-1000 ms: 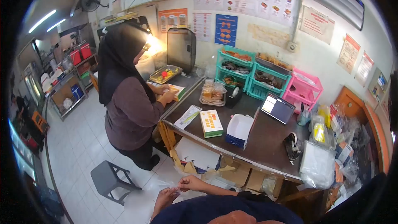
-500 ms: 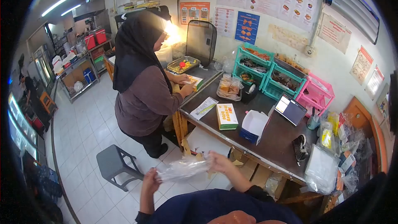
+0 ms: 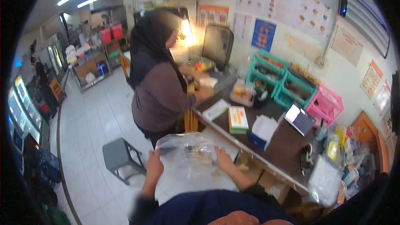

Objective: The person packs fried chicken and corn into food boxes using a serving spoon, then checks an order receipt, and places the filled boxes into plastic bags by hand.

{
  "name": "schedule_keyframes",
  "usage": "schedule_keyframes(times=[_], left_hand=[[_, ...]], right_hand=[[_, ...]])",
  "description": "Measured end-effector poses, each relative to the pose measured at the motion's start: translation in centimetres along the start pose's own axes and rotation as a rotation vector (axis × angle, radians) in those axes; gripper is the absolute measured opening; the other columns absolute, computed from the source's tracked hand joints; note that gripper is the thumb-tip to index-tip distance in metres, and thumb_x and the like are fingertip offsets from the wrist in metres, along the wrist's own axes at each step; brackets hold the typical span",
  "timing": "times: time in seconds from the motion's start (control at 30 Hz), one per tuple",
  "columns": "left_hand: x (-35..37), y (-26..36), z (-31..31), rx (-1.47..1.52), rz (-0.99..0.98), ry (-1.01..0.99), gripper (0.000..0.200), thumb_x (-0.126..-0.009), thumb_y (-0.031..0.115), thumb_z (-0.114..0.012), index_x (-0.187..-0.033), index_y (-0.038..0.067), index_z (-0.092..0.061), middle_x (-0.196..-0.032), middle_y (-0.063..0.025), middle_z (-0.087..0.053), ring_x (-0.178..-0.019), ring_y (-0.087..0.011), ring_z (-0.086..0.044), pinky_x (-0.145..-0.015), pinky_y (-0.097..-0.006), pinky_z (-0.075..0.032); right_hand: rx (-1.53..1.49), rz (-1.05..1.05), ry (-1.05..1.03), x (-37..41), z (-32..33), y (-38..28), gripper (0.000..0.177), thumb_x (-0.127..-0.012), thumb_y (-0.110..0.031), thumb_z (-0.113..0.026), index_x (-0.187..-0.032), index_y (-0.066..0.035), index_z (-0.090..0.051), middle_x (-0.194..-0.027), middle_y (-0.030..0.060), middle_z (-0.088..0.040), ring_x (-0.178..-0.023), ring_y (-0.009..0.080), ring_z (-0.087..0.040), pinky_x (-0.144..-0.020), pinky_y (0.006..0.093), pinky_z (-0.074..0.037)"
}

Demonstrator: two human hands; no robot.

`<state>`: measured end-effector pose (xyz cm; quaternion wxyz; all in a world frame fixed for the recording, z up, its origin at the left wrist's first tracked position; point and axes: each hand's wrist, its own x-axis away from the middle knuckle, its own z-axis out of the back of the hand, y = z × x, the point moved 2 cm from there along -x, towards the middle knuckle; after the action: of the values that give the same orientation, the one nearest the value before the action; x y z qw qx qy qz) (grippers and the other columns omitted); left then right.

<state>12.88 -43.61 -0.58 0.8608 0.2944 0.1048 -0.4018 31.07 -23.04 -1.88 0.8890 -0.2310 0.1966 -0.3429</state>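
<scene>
- Two bare hands, in the head view, hold one clear plastic bag in front of the wearer's body, lower than the table and to the left of its near edge.
- Left hand is grasping the left side of this bag, with the thumb at the top; right hand is grasping the opposite side in a similar way.
- What has changed: half a second ago the bag was a narrow band, pulled tight between the hands. Now it swells into a broad, rounded sheet. I judge from this that the spreading of the bag is well advanced; nothing can be seen inside it.
- Concerning direction, the bag bulges away from the wearer, and its curved far edge rises above the fingers. Its longest visible extent seems to go across, from hand to hand, almost level. The lower end is lost against the pale floor, so I cannot tell where it finishes, nor which way the mouth faces.
- Beyond the left hand is a grey plastic stool, apart from the bag. On the table, past the right hand, are an open white-and-blue carton and a white-and-green box.
- One co-worker stands at the table, with both hands at another box.
</scene>
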Motion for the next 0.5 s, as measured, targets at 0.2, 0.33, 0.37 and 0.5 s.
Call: schedule_keyframes(times=[0.2,0.33,0.37,0.5], left_hand=[[6.3,-9.1,-6.8,0.023,0.295,-0.363,0.051,-0.066,-0.002,-0.042,-0.117,0.003,-0.037,-0.096,-0.0240,-0.046,-0.084,-0.0382,-0.047,-0.073,-0.0414,-0.039],[2.7,-0.4,2.3,-0.069,-0.115,0.682,0.026,-0.068,0.000,-0.043,-0.094,0.002,-0.044,-0.082,-0.0198,-0.048,-0.081,-0.0344,-0.048,-0.068,-0.0404,-0.040],[2.8,-1.5,0.9,-0.076,-0.009,0.515,0.019,-0.069,0.004,-0.043,-0.088,0.002,-0.045,-0.082,-0.0191,-0.050,-0.076,-0.0340,-0.049,-0.065,-0.0402,-0.041],[10.0,-12.7,-10.5,-0.137,0.414,-0.284,0.012,-0.070,0.012,-0.045,-0.074,0.003,-0.051,-0.086,-0.0180,-0.055,-0.068,-0.0333,-0.052,-0.061,-0.0402,-0.043]], right_hand=[[0.132,0.074,-0.667,0.7,-5.9,7.1,0.050,-0.069,-0.002,-0.041,-0.119,-0.009,-0.038,-0.096,0.0211,-0.053,-0.087,0.0326,-0.053,-0.066,0.0411,-0.044],[-0.157,0.408,0.297,2.3,4.2,-3.1,0.024,-0.067,-0.005,-0.046,-0.089,0.001,-0.053,-0.078,0.0213,-0.056,-0.073,0.0355,-0.055,-0.064,0.0394,-0.044],[-0.121,0.522,0.296,3.7,5.8,-2.0,0.030,-0.070,-0.003,-0.046,-0.099,0.002,-0.050,-0.070,0.0197,-0.054,-0.063,0.0350,-0.053,-0.057,0.0404,-0.044],[0.206,0.117,-1.033,0.7,-6.1,9.8,0.025,-0.066,-0.008,-0.051,-0.090,-0.002,-0.057,-0.073,0.0172,-0.056,-0.074,0.0337,-0.056,-0.060,0.0412,-0.044]])
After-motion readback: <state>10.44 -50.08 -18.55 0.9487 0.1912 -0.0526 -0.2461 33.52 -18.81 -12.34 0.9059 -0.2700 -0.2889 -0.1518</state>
